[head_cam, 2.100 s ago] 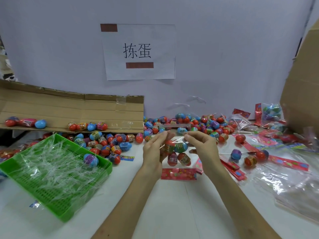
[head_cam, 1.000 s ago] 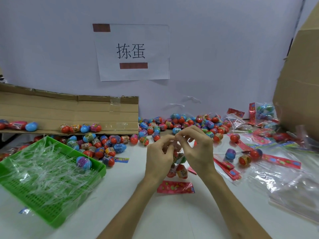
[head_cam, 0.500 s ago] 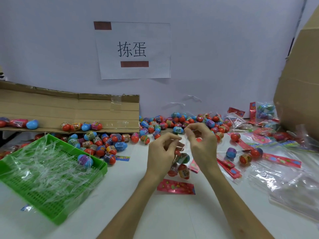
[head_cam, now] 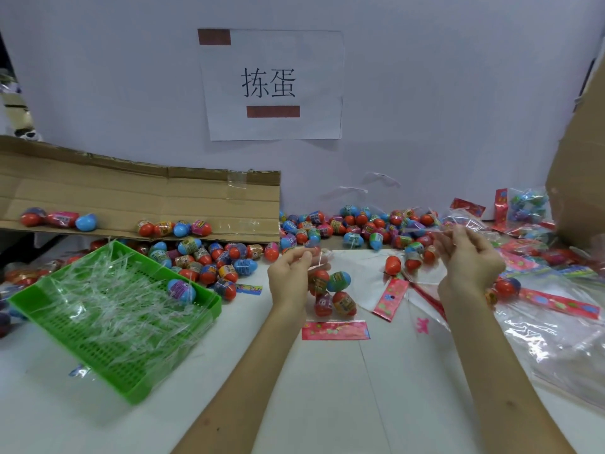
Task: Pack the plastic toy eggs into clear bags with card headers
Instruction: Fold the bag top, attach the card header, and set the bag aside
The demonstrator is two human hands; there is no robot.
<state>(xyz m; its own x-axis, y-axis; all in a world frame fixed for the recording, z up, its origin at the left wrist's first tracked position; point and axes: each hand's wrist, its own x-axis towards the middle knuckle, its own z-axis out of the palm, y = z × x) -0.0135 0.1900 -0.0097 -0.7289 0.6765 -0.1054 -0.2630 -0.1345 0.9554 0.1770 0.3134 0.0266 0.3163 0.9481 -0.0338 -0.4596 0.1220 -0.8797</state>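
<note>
Bag (head_cam: 332,291) of four eggs, red card header (head_cam: 335,330) nearest, pinched at top by left hand (head_cam: 289,276); right hand (head_cam: 471,260) pinches clear strip (head_cam: 458,226) above worktop (head_cam: 327,404).

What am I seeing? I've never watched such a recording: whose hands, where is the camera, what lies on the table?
There is no machine: a person works bare-handed, and the one camera sits on their head, looking down. The left hand pinches the top of a clear bag in which four toy eggs show; its red card header lies at the bottom end. The right hand pinches what looks like a thin clear strip. Loose eggs pile at the back of the white table; a green tray on the left holds clear strips.
</note>
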